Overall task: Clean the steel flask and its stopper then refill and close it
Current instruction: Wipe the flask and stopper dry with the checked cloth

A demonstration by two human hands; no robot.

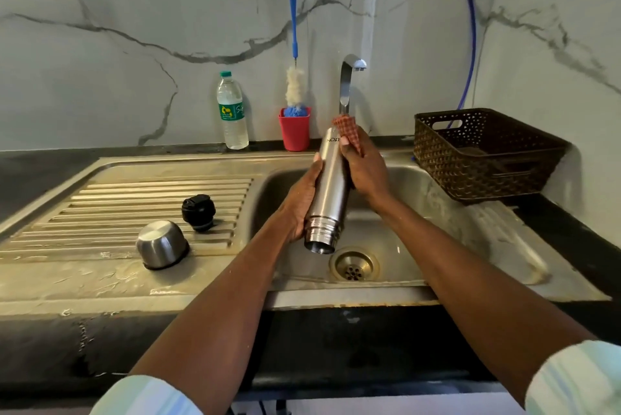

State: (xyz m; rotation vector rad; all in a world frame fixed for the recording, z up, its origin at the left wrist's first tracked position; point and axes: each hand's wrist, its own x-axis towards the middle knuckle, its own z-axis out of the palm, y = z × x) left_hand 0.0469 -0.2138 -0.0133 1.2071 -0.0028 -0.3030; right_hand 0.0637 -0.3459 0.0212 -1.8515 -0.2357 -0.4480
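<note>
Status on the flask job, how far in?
Done: the stopper and steel cap are off, lying on the drainboard. In hand: left hand holds the flask mouth-down over the sink; right hand rubs its base end with a checked cloth. Left: refilling and closing; whether the stopper is cleaned, I can't tell.

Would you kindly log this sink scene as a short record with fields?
flask: steel flask held mouth-down over the sink basin
left hand: left hand grips the flask body
right hand: right hand presses a checked cloth to the flask base
stopper: black stopper on the draining board
cup lid: steel cup lid upside down beside the stopper
tap: tap, no water visible
</note>
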